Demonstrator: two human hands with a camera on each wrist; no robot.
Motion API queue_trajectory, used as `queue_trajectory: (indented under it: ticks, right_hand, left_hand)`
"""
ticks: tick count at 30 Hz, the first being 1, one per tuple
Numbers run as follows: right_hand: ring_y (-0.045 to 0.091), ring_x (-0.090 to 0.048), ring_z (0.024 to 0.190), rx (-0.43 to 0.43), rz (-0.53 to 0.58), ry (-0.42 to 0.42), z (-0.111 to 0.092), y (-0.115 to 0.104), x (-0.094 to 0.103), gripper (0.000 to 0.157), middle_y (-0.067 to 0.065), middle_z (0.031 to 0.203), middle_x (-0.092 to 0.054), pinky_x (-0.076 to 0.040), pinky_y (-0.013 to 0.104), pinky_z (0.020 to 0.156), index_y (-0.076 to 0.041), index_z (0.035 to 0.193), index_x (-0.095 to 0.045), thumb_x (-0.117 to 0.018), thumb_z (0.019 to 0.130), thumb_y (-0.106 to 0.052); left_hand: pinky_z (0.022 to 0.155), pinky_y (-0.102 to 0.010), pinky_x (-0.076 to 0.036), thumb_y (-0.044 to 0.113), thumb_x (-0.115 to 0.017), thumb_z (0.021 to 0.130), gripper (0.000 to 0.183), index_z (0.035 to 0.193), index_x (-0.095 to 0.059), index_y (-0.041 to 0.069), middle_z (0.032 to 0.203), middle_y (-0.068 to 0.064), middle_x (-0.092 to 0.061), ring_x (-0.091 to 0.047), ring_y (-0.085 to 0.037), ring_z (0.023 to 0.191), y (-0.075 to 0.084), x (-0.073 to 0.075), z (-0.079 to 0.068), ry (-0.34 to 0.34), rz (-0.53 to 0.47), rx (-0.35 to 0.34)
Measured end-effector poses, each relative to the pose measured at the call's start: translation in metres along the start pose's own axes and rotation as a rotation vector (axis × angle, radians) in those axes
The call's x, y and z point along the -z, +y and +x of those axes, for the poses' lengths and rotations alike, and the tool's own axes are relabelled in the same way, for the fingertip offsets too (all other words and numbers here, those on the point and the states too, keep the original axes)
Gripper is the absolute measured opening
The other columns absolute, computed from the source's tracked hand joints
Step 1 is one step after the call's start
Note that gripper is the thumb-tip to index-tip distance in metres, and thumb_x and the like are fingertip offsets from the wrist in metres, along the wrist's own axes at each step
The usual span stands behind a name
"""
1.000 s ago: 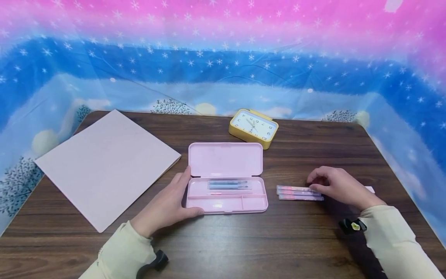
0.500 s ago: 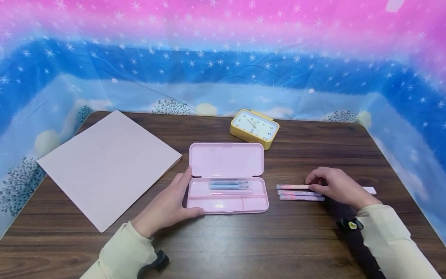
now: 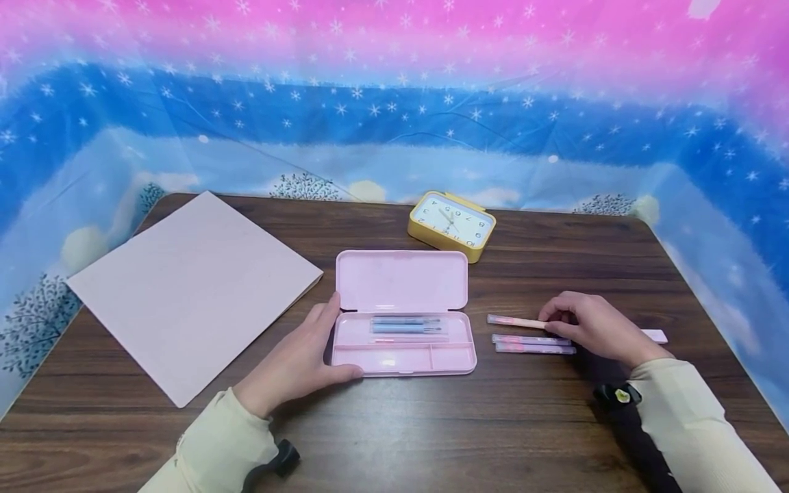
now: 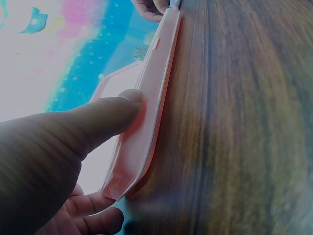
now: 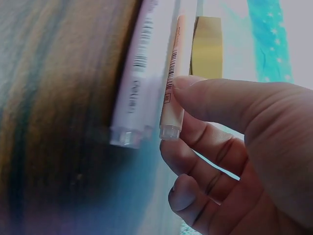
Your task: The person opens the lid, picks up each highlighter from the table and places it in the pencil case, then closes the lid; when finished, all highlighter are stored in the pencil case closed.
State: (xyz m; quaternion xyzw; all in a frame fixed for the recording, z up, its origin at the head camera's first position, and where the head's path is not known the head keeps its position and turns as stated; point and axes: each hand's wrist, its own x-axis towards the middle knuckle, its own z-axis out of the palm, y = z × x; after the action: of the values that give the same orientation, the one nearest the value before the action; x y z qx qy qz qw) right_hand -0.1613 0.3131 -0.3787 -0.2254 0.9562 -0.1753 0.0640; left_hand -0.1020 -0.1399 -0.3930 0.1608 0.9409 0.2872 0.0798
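An open pink pencil case (image 3: 370, 363) lies mid-table, its lid folded back. Blue pens (image 3: 405, 328) and a pink one lie in its long rear compartment. My left hand (image 3: 296, 359) grips the case's left end, the thumb pressing its front wall in the left wrist view and fingers round the corner. To the right, my right hand (image 3: 594, 329) pinches a peach pen (image 5: 172, 110) with a clear cap between thumb and fingers, its far end angled off the row. Two lilac pens (image 3: 533, 348) lie side by side just in front of it.
A yellow alarm clock (image 3: 453, 222) stands behind the case. On the left lies a large pale pink square board (image 3: 197, 294). The end of a pale pink object (image 3: 655, 335) shows past my right hand. A snowflake-patterned cloth (image 3: 370, 123) hangs behind the table.
My right hand has drawn the peach pen away from the two lilac pens, toward the back of the table, and tilted it. The left hand keeps its hold on the case.
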Motion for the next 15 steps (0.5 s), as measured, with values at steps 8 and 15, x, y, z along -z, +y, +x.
queue_trajectory:
  ticks: [8, 15]
  right_hand:
    - [0.003, -0.052, 0.066, 0.028, -0.019, 0.051, 0.0, -0.015, 0.014, 0.01, -0.011, 0.081, -0.059, -0.045, 0.023, 0.059, -0.023, 0.094, -0.07, -0.07, 0.092, -0.013]
    - [0.005, -0.051, 0.068, 0.057, -0.028, 0.099, 0.006, -0.038, 0.03, 0.007, -0.011, 0.082, -0.058, -0.045, 0.023, 0.06, -0.026, 0.094, -0.069, -0.069, 0.093, -0.019]
  left_hand:
    - [0.103, -0.045, -0.046, 0.047, -0.081, 0.077, 0.116, 0.157, -0.011, -0.001, 0.146, -0.018, -0.04, -0.053, -0.028, 0.124, 0.0, -0.001, 0.001, -0.001, -0.008, 0.001]
    - [0.102, -0.045, -0.046, 0.047, -0.081, 0.077, 0.116, 0.157, -0.011, -0.001, 0.145, -0.019, -0.041, -0.053, -0.027, 0.123, 0.0, 0.0, 0.0, 0.002, -0.01, -0.001]
